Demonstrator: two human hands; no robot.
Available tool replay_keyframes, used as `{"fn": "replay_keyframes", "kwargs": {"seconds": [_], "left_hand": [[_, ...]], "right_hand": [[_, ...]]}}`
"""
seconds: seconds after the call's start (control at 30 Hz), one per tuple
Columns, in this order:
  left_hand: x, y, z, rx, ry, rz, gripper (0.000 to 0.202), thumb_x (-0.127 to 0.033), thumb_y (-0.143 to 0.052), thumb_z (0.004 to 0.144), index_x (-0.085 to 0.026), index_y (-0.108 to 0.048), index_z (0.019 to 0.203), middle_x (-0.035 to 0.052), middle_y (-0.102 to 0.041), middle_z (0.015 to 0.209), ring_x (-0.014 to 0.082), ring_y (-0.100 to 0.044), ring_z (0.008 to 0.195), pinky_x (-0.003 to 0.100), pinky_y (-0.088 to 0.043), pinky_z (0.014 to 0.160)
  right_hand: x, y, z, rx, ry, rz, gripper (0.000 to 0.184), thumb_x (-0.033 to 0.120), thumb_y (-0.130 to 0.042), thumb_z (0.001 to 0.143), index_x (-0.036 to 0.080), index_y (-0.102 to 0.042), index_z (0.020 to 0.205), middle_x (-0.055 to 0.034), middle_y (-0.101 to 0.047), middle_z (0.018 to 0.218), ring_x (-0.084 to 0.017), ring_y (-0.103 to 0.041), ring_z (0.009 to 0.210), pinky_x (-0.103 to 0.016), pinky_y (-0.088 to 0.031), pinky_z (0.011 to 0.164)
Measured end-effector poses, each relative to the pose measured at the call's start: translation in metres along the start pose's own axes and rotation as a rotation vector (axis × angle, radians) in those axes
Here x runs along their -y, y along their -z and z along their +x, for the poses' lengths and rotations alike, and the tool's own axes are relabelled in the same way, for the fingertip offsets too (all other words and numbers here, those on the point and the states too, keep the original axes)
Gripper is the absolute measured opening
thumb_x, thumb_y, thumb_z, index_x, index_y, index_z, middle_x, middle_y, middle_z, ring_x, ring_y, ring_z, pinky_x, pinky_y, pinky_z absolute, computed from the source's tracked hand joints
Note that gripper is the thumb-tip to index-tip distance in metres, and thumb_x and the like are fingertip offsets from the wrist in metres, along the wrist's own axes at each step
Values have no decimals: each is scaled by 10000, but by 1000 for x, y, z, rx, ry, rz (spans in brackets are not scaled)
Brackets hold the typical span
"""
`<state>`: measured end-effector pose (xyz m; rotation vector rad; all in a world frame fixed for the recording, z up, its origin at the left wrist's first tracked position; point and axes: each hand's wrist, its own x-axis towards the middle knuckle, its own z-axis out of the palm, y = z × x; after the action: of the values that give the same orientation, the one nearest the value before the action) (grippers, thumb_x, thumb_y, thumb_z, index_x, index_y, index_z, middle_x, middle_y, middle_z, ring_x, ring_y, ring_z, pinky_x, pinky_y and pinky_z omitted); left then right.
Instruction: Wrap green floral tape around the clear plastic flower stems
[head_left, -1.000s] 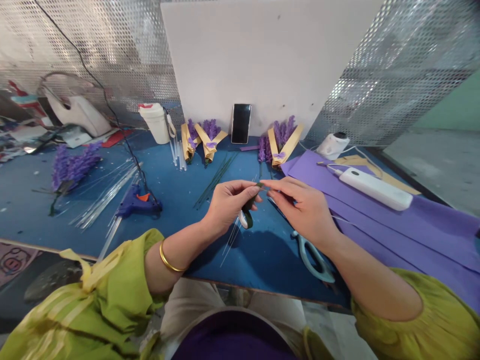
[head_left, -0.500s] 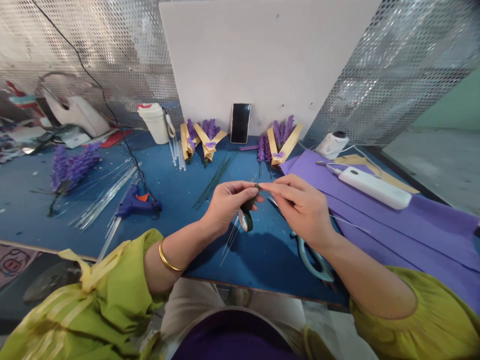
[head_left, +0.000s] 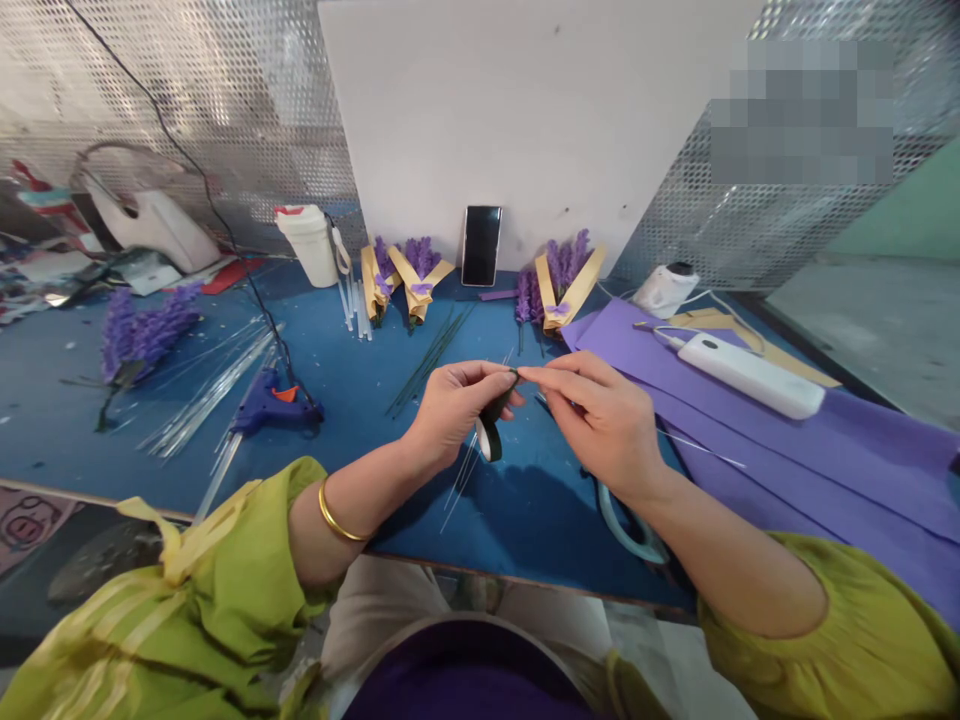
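My left hand (head_left: 457, 405) is closed around a roll of dark green floral tape (head_left: 493, 437), whose white core shows below the fingers. Its thumb and forefinger pinch the tape's end. Fingertip to fingertip with it, my right hand (head_left: 604, 415) pinches a thin wire (head_left: 701, 448) that sticks out to the right behind the hand. The wire's other end meets the tape between both hands, mostly hidden by fingers. Under my right wrist lie scissors (head_left: 634, 530) with pale blue handles. Loose thin wires (head_left: 459, 480) lie below my left hand.
Green stems (head_left: 431, 360) lie ahead. A blue glue gun (head_left: 274, 405), clear sticks (head_left: 214, 395) and purple flowers (head_left: 139, 330) are left. Wrapped lavender bunches (head_left: 417, 285), a phone (head_left: 481, 245) and a white cup (head_left: 309, 245) stand behind. Purple sheets (head_left: 750, 455) and a white power strip (head_left: 750, 375) lie right.
My right hand has shifted very slightly, and the wire in it has moved a little to the right. The tape roll has turned a little in my left hand.
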<state>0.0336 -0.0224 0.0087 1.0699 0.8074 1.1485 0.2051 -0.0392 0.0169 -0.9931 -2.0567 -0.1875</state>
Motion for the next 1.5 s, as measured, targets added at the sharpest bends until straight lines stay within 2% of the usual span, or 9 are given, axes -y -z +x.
{"fn": "replay_keyframes", "kwargs": {"seconds": [0.23,0.47,0.57,0.87,0.97,1.13,1.33,1.5], "left_hand": [[-5,-4,-3,-24,-54,15,142,-251,-679,741,-109,-680,736,19,-659,601,83,-557,507,215,-458,544],[-4,-5,-3,2,-117,89,153,-262,-670,750,-111,-679,728,19,-648,608,84,-539,509,223,-455,539],[-3,-5,-3,14,-136,125,166,-274,-665,757,-112,-676,728,18,-641,614,83,-531,512,223,-446,535],[1,-5,-1,-2,-143,149,206,-319,-659,762,-121,-651,706,13,-613,595,81,-488,491,224,-404,494],[0,-5,-2,-25,-135,130,202,-314,-665,749,-123,-650,685,14,-617,595,79,-484,490,221,-399,496],[-1,-6,-2,-77,-124,119,184,-289,-664,735,-119,-651,666,18,-622,595,74,-481,485,217,-386,500],[-2,-6,-1,-38,-100,116,198,-313,-651,741,-130,-626,667,-9,-570,580,58,-425,459,212,-328,469],[-5,-7,-2,-70,-96,127,209,-326,-671,723,-133,-615,666,-41,-481,536,48,-343,474,202,-252,457]], "right_hand": [[1,0,3,21,-187,230,223,172,-561,875,232,-699,1039,-36,-668,910,-134,-615,750,-267,-477,636],[2,1,6,69,-328,337,176,221,-581,870,236,-720,976,-19,-653,836,-113,-563,638,-258,-435,550],[3,0,6,52,-351,347,150,223,-601,854,231,-727,935,-16,-652,822,-110,-554,629,-257,-432,553],[7,-1,7,3,-332,351,144,161,-603,834,212,-725,890,-16,-651,799,-119,-573,675,-247,-428,560],[8,-3,6,-32,-253,286,168,156,-582,851,210,-723,924,-22,-649,822,-115,-580,685,-244,-445,583],[10,-6,6,-57,-77,31,212,141,-552,864,217,-724,961,-29,-641,803,-119,-584,690,-247,-448,617],[8,-9,7,-54,-110,24,209,171,-531,878,217,-715,967,-34,-603,772,-124,-557,648,-261,-445,600],[6,-11,6,-46,-140,111,231,177,-518,889,236,-704,1012,-33,-594,791,-129,-553,667,-265,-459,621]]}}
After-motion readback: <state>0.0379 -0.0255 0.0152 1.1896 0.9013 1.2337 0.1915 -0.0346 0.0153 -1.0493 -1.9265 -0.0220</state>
